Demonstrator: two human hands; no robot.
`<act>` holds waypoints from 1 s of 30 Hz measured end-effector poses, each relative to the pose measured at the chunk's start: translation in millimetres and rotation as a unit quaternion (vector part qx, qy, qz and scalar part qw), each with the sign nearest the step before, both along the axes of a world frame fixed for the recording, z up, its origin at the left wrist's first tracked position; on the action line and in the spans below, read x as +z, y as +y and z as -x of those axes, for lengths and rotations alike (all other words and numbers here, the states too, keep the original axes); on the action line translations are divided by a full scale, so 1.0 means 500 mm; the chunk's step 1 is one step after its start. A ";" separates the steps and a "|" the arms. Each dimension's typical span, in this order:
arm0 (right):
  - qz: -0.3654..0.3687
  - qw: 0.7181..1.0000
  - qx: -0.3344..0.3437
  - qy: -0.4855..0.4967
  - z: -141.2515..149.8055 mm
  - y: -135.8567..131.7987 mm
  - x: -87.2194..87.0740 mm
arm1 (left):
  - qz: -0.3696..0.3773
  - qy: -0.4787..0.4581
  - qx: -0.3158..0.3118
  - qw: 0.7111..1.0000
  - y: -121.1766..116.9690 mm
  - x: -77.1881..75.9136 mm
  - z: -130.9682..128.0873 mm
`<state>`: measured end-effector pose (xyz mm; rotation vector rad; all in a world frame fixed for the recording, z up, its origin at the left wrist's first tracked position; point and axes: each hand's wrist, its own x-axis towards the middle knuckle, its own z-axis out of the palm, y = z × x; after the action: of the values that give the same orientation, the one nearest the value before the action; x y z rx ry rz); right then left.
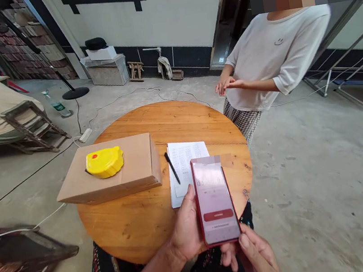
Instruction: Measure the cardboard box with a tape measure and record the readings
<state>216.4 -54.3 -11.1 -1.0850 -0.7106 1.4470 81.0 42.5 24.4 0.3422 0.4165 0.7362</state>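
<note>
Phone (215, 206) over table (131, 232), near right; left hand (188, 226) clamped along its left edge; right hand (256, 252) pinching its lower right corner; light, steady hold should serve best, screen (214, 199) uncovered.

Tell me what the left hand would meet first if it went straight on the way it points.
Likely the papers on the wooden table: the left hand, holding the phone, points toward them. Its height is hard to judge, so it might pass over them.
</note>
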 end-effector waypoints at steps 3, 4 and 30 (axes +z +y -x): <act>0.001 0.999 -0.029 -0.037 -0.056 0.035 0.005 | -0.153 0.192 0.107 0.964 -0.013 -0.007 0.014; -0.001 0.998 -0.037 -0.057 -0.080 0.054 0.006 | -0.204 0.254 0.125 0.937 -0.018 -0.014 0.022; 0.093 0.980 -0.045 -0.167 -0.189 0.385 0.017 | -0.667 0.630 0.172 0.359 -0.020 -0.142 0.092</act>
<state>311.0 138.2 -2.6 -1.5110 -0.7590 1.2851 34.8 32.6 -46.7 2.6230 1.3266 0.9661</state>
